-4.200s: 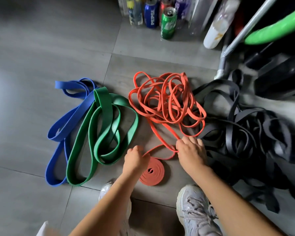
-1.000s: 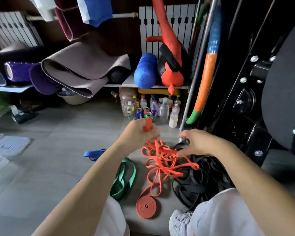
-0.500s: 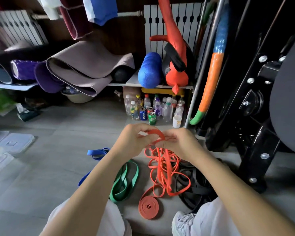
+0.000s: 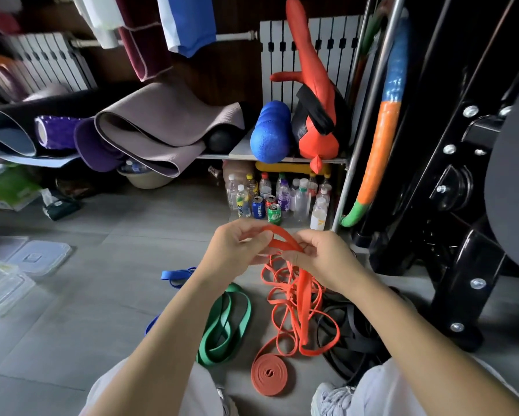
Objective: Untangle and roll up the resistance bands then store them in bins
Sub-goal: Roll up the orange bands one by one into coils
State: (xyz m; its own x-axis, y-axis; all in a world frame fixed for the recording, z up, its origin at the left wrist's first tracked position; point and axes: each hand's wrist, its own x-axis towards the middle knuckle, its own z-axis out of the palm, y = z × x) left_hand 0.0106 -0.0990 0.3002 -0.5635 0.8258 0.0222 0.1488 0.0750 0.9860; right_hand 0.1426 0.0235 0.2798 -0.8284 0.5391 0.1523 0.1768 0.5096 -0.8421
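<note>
Left hand (image 4: pixel 237 246) and right hand (image 4: pixel 321 256), raised together, each pinch the orange band (image 4: pixel 282 240); its tangle hangs toward six o'clock.

Orange band (image 4: pixel 285 241) pinched between left hand (image 4: pixel 237 250) and right hand (image 4: pixel 324 256), raised.

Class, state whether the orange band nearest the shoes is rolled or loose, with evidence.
Rolled up: this orange band forms a flat spiral coil, its turns wound closely round the centre.
</note>
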